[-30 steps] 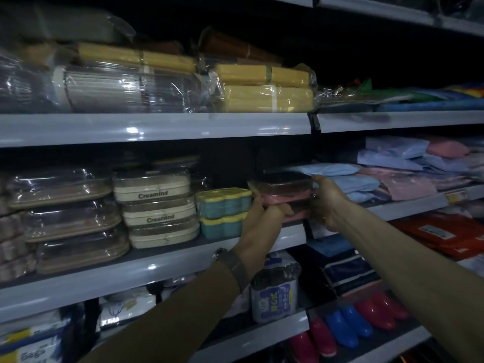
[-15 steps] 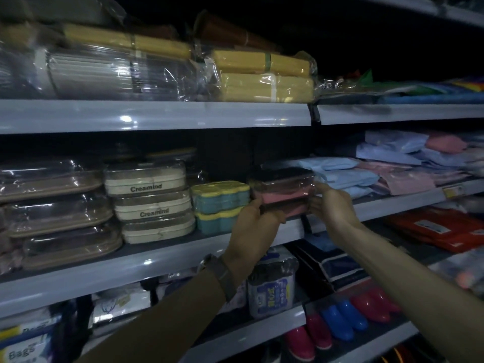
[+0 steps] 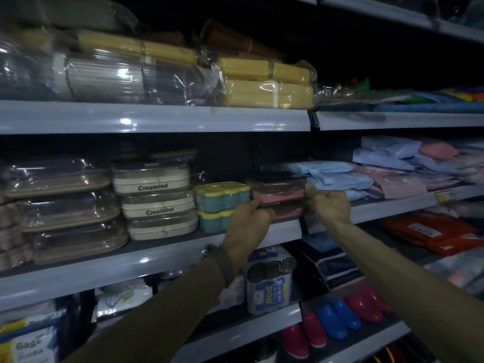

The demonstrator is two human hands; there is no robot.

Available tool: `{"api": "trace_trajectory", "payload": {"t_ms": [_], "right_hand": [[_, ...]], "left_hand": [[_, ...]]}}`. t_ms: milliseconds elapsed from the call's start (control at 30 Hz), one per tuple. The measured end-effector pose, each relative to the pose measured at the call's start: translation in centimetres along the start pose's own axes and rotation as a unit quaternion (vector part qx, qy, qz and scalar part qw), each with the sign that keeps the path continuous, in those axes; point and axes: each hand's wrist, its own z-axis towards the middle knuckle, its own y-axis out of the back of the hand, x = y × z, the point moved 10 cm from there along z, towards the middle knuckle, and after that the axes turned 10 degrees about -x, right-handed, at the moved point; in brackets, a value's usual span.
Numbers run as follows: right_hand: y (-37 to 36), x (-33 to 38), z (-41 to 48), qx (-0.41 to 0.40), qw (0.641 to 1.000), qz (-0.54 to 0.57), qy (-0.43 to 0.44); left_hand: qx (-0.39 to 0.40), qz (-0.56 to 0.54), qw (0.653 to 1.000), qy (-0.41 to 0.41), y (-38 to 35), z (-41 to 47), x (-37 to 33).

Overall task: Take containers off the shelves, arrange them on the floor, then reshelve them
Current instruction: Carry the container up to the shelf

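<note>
A stack of two pink containers [image 3: 278,195] with dark lids sits at the right end of the middle shelf [image 3: 157,254]. My left hand [image 3: 247,226] grips the left end of the stack, fingers curled at the seam between the two. My right hand [image 3: 328,205] grips the right end. To the left stand two stacked teal and yellow containers [image 3: 221,196], then three cream "Creamind" boxes [image 3: 154,184], then wrapped beige trays [image 3: 62,179].
The top shelf [image 3: 157,117] carries wrapped yellow rolls [image 3: 267,82] and grey bundles. Folded blue and pink shirts [image 3: 387,169] fill the bay to the right. Below are a white tub [image 3: 269,286], red and blue plastic items [image 3: 337,318] and orange packets [image 3: 440,231].
Both hands have closed in on the ends of the pink stack and slid lower, to the seam between the two containers. The stack looks drawn slightly towards the shelf's front edge.
</note>
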Motion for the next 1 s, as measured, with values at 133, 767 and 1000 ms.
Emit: {"api": "trace_trajectory", "payload": {"t_ms": [133,767,1000], "right_hand": [[-0.2,0.0,-1.8,0.009,1.0,0.012,-0.005],[-5.8,8.0,-15.2,0.138,0.974,-0.096,0.149],[-7.6,6.1,-15.0,0.161,0.96,-0.166,0.159]], "left_hand": [[-0.01,-0.011,1.0,0.016,2.6,-0.8,0.0],[-0.027,0.159,0.977,-0.139,15.3,-3.8,-2.4],[-0.045,0.456,0.83,-0.319,12.4,-2.7,-7.6]]}}
